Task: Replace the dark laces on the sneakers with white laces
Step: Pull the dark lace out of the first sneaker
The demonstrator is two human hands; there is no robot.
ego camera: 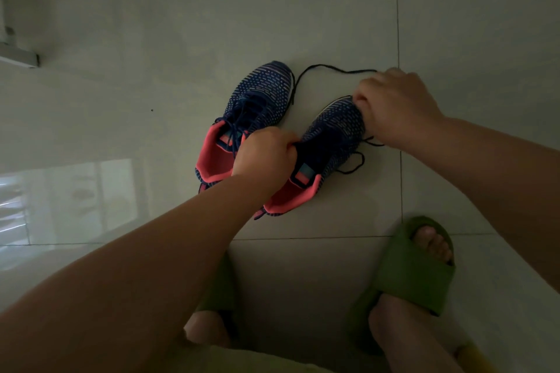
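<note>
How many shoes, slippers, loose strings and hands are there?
Blue knit sneakers with pink lining: 2
Green foam slippers: 2
Loose dark laces: 1
Bare hands: 2 (left hand, right hand)
Total: 7

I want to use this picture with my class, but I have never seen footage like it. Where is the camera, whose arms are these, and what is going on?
The camera sits on a person's head, looking down at their own arms and green slippers. Two sneakers stand on the tiled floor. The left sneaker is still laced. The left hand grips the right sneaker. The right hand seems to pull its dark lace, which trails loose across the floor. No white laces show.
</note>
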